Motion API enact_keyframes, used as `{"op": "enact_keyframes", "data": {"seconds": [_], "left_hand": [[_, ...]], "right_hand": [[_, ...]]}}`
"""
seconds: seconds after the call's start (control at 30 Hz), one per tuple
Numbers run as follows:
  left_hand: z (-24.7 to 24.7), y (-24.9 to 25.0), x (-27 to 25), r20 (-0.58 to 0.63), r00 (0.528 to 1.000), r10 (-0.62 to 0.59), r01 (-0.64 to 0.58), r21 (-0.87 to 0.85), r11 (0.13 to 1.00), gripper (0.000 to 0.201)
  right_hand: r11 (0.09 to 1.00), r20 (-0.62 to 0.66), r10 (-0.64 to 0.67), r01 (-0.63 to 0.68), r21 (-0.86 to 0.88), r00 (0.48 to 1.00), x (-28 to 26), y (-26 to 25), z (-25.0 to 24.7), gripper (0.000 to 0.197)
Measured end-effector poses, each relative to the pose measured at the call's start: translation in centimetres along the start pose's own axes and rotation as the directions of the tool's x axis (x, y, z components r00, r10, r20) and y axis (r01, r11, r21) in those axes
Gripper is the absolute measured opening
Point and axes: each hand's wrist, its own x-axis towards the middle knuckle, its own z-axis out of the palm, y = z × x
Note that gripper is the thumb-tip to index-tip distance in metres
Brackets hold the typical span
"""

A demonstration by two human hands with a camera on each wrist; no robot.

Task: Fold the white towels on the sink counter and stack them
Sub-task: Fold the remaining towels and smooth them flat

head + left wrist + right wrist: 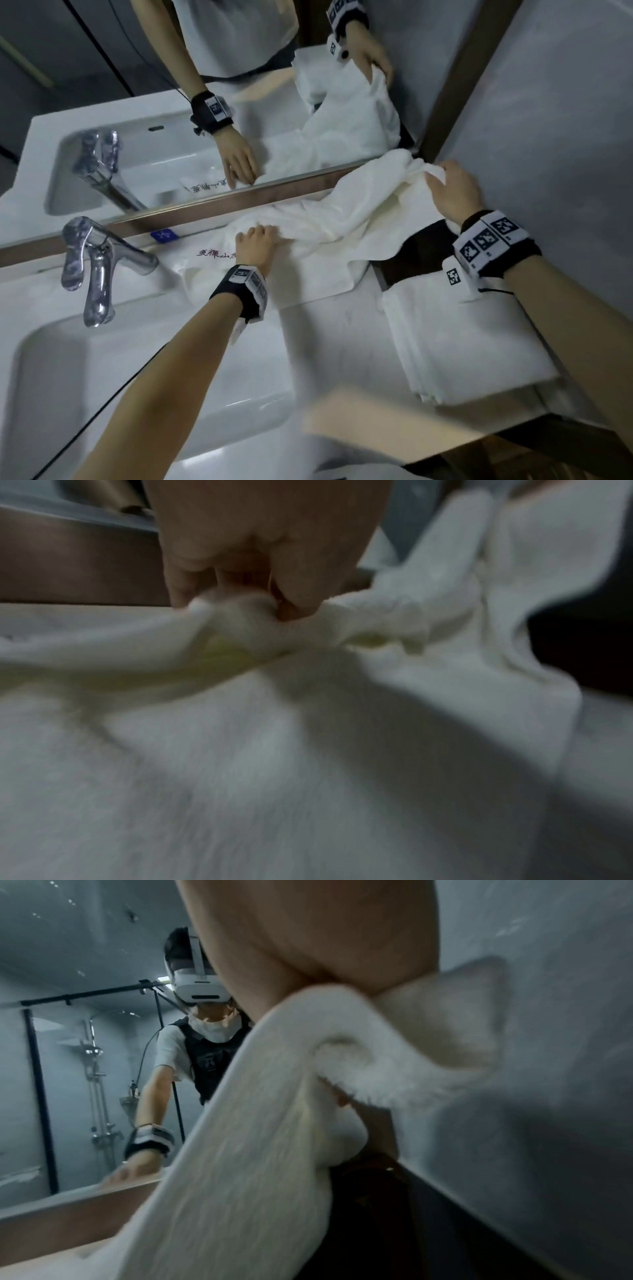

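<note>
A loose white towel is stretched along the counter by the mirror — pinched by the left hand, its other corner gripped by the right hand. 1 folded stack lies nearby.

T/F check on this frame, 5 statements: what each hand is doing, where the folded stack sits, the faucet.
1. The left hand grips the loose white towel. True.
2. The right hand is empty. False: it pinches the same towel's far end, near the wall.
3. A folded towel stack lies on the counter under the right forearm. True.
4. The faucet is running. False: no water shows.
5. The loose towel hangs fully in the air. False: its lower part lies on the counter.
</note>
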Motion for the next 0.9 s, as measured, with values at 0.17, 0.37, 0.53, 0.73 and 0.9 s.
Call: {"op": "enact_keyframes", "data": {"seconds": [0.17,0.37,0.53,0.73,0.9], "left_hand": [[-2.9,-1.3,-0.6,-0.151,0.970,-0.191,0.125,-0.366,0.922,0.024],[-6.9,0.8,-2.2,-0.134,0.949,-0.286,0.083,-0.768,0.635,0.022],[-8.2,4.7,-4.7,-0.067,0.985,-0.156,0.023,-0.858,0.513,0.022],[-6.6,7.0,-8.1,0.097,0.993,-0.068,0.117,-0.892,0.437,0.043],[-6.1,8.4,-9.7,0.265,0.949,-0.173,0.307,-0.903,0.301,0.048]], "right_hand": [[0.993,-0.061,0.012,-0.019,-0.120,0.998,0.0,2.3,-2.9,0.029],[0.997,0.005,0.015,-0.015,-0.082,1.000,-1.2,1.7,-4.9,0.034],[0.987,0.282,-0.133,0.100,0.128,0.950,-4.0,-0.1,-5.9,0.040],[0.930,0.550,-0.085,-0.132,0.343,0.831,-6.9,-0.8,-5.7,0.023],[0.955,0.620,-0.231,0.051,0.294,0.750,-8.0,0.2,-4.1,0.021]]}}
